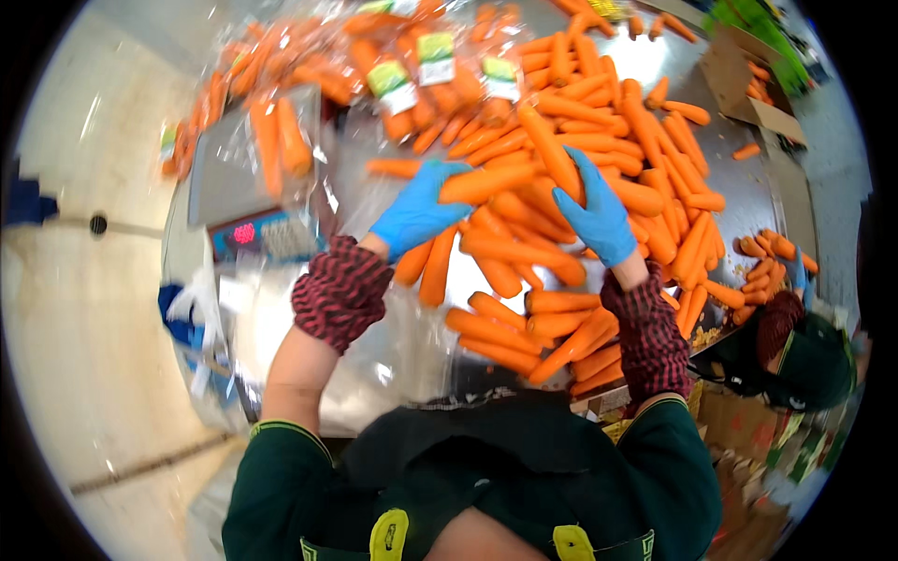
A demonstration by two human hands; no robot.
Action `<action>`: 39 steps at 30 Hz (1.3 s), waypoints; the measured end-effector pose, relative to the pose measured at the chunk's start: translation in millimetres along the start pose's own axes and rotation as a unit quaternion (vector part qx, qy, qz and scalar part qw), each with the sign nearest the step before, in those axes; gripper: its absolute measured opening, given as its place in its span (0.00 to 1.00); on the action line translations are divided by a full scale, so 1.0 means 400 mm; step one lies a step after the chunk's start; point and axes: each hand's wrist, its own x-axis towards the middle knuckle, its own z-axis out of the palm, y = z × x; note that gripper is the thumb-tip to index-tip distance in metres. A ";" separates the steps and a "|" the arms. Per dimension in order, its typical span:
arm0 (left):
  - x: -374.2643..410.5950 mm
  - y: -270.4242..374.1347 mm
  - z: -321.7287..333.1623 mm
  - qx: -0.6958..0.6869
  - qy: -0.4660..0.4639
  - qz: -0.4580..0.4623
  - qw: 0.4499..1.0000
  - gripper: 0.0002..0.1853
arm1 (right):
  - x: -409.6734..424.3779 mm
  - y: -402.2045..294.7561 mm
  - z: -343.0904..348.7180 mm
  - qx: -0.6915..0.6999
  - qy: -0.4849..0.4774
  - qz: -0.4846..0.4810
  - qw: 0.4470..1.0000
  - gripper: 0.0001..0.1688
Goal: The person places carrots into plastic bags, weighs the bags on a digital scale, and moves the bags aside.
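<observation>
My left hand (424,208), in a blue glove, grips a thick carrot (487,184) between thumb and fingers. Over the pile, my right hand (596,207), gloved in blue too, holds another carrot (552,149) that slants up and to the left. Loose carrots (523,256) are heaped below and around both hands on a metal table. Plastic-bagged carrots (438,77) with green and white labels lie behind the pile. On the left, a bag with carrots (278,144) rests on the plate of a digital scale (228,168) with a lit red display.
Clear plastic bags (372,350) lie at the near left, by a white carrier bag (196,301). An open cardboard box (744,84) with carrots stands at the back right. At the right edge a co-worker (807,350) in a dark cap has a blue-gloved hand near more carrots.
</observation>
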 end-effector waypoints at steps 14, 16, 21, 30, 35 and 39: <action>-0.753 0.140 0.088 -0.513 0.041 -0.451 0.729 0.20 | -0.291 -0.372 0.203 0.090 -0.591 -0.110 0.794 0.55; -0.742 0.071 0.122 -0.279 0.171 -0.388 0.862 0.17 | -0.292 -0.343 0.240 0.036 -0.543 -0.151 0.825 0.54; -0.683 -0.130 0.153 0.350 0.201 -0.189 0.895 0.12 | -0.216 -0.375 0.290 -0.221 -0.530 -0.171 0.800 0.52; -0.703 -0.139 0.098 0.246 0.241 -0.171 0.923 0.06 | -0.199 -0.406 0.280 -0.221 -0.533 -0.189 0.795 0.54; -0.682 -0.011 0.125 0.306 0.155 0.022 0.939 0.14 | -0.197 -0.456 0.328 -0.133 -0.485 -0.213 0.838 0.54; -0.747 0.054 0.115 0.286 0.360 -0.046 0.887 0.39 | -0.234 -0.401 0.350 0.027 -0.478 -0.044 0.877 0.53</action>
